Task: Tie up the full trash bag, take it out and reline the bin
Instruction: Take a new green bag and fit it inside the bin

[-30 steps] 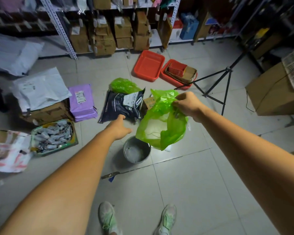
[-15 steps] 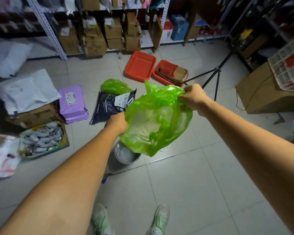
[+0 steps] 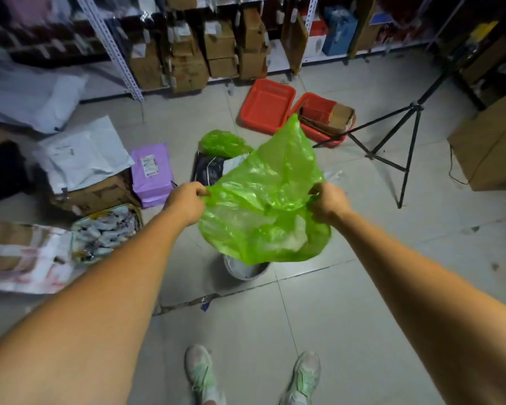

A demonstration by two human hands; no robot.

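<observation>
A thin green bag (image 3: 263, 206) hangs spread in the air between my hands, billowing upward at its far side. My left hand (image 3: 186, 204) pinches its left edge and my right hand (image 3: 327, 204) grips its right edge. Directly below it on the floor stands a small grey bin (image 3: 244, 268), mostly hidden by the bag, with only its near rim showing. A second, bunched green bag (image 3: 224, 143) lies on the floor farther away, on top of a dark parcel (image 3: 208, 171).
A purple parcel (image 3: 152, 173), a cardboard box (image 3: 94, 194) and a tray of packets (image 3: 105, 232) lie to the left. Two red trays (image 3: 268, 105) sit ahead, a black tripod (image 3: 403, 147) stands right, a big carton (image 3: 491, 147) farther right. Shelves of boxes line the back. My feet (image 3: 200, 372) are below.
My left hand has taken hold of the bag's left edge, and both hands have pulled it wide apart. The bag has puffed open above the bin.
</observation>
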